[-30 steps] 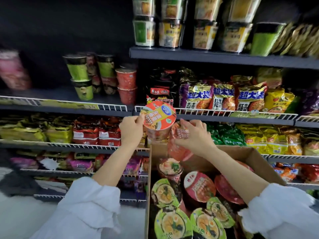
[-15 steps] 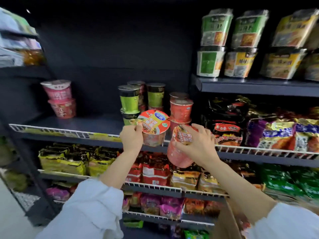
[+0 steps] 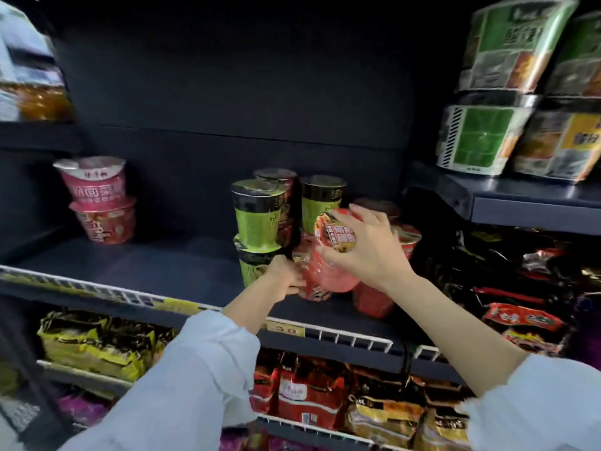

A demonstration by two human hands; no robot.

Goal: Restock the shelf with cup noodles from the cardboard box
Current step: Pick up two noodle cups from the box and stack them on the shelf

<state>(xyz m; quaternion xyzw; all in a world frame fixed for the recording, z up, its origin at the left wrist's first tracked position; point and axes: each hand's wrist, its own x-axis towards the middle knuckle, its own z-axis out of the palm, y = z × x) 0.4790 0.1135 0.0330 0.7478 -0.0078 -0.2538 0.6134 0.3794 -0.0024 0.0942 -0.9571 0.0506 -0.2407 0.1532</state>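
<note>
Dark shop shelving, wire-fronted shelf at chest height, packet noodles on the tiers below. On that shelf: two pink cup noodles stacked near the left end, green cup noodles stacked in twos mid-shelf, red cups just right of them.

Left hand curled round a red cup low on the shelf, close behind the front rail and touching the green stack's lower cup. Right hand spread over a tilted red cup noodle, fingertips pinching its lid rim, cup hanging just above the left one. Cardboard box out of view.

Judged step: setting both cups down beside the red group.

Risks from here: tilted cup landing on the other's lid edge and rolling toward the front rail; left knuckles nudging the green stack, upper cup toppling; thin film slipping under a fingertip-only grip; crowding between green and red stacks leaving no flat footing.
</note>
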